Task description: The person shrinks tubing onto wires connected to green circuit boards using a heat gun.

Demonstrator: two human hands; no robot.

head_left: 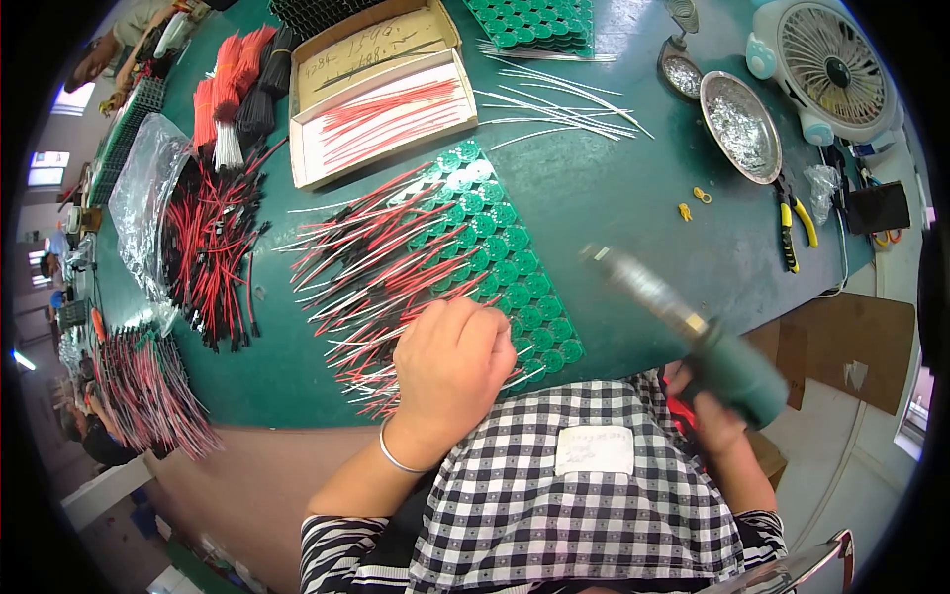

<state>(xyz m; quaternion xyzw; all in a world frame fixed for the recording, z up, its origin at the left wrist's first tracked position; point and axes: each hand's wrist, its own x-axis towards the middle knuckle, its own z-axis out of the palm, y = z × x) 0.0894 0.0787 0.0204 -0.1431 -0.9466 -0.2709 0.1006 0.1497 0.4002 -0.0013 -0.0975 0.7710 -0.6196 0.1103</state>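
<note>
My left hand (453,358), fingers curled closed, rests over the lower part of a green circuit board panel (539,312) made of joined round boards. Red, white and black wires (386,267) spread leftward from the panel. Whatever the fingers hold is hidden under the hand. To the right, my right hand (714,421) grips a green pistol-shaped heat gun (740,374), blurred by motion. Its metal barrel points up and left, held apart from the panel.
A cardboard box (465,114) of red wires stands beyond the panel, with loose white wires (564,104) beside it. Wire bundles (213,247) lie left. At right are a metal dish (775,163) of silvery scraps, yellow-handled pliers (789,238) and a fan (831,69).
</note>
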